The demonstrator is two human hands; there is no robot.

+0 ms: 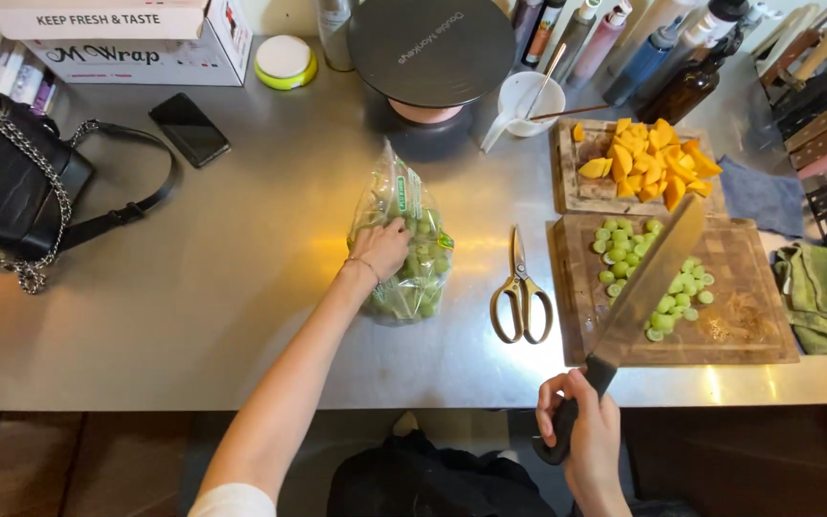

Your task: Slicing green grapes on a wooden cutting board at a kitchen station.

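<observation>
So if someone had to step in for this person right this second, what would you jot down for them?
Left hand: inside the clear bag of green grapes on the steel counter, fingers on the grapes.
Right hand: gripping the black handle of a large knife, blade raised over the front cutting board.
Done: halved green grapes lie on that board; orange fruit chunks are piled on the rear board.
Left: the grapes in the bag are uncut.
Nearby: scissors lie between bag and boards.
</observation>
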